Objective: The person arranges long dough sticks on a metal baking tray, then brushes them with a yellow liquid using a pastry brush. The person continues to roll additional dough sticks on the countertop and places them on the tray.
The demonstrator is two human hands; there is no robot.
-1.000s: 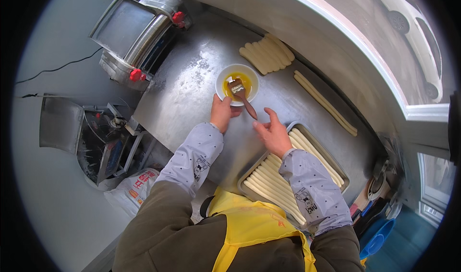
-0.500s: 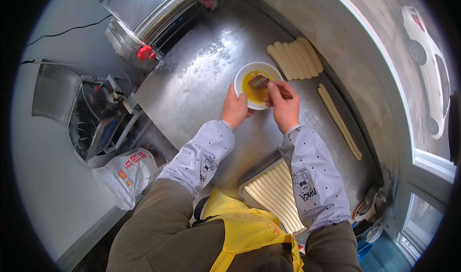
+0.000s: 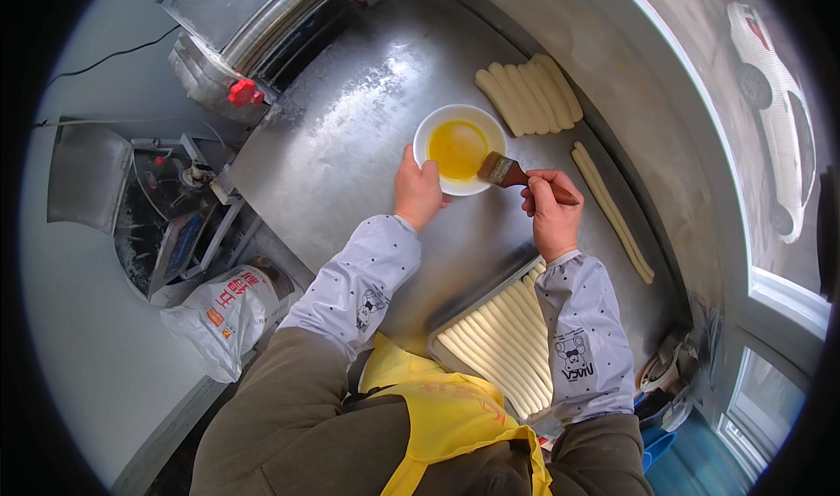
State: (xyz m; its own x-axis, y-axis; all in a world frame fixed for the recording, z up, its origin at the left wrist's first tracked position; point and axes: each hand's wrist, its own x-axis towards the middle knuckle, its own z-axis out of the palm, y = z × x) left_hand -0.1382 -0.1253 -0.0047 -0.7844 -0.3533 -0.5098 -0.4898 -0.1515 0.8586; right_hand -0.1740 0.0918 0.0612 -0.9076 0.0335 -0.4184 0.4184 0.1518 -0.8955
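Right grip: the right hand [image 3: 551, 212] was clenched around the handle of a pastry brush [image 3: 512, 174], bristles pointing left over the bowl's right rim.
Left grip: the left hand [image 3: 417, 190] clasped the near-left rim of the white bowl [image 3: 427, 137], thumb along its edge, steadying it on the steel table [image 3: 350, 146].
Change: half a second earlier the bristles sat down in the yellow liquid [image 3: 457, 148]; at this moment they had come up to the rim. A second back the hand was nearer the tray with the brush resting in the bowl.
Meaning: the brush looked freshly loaded and about to leave the bowl, judging by its lifted, rim-side position.
Bowl: it stood on the table beyond the tray, its yellow pool in full view.
Tray: the metal tray [image 3: 446, 325] of pale dough strips [image 3: 503, 338] lay close to the body, under the right forearm.
Beyond: a stack of dough pieces [image 3: 529, 94] lay past the bowl, and long dough ropes [image 3: 612, 212] ran along the right side.
Left edge: a machine with red knobs [image 3: 245, 92] stood at the table's far left corner.
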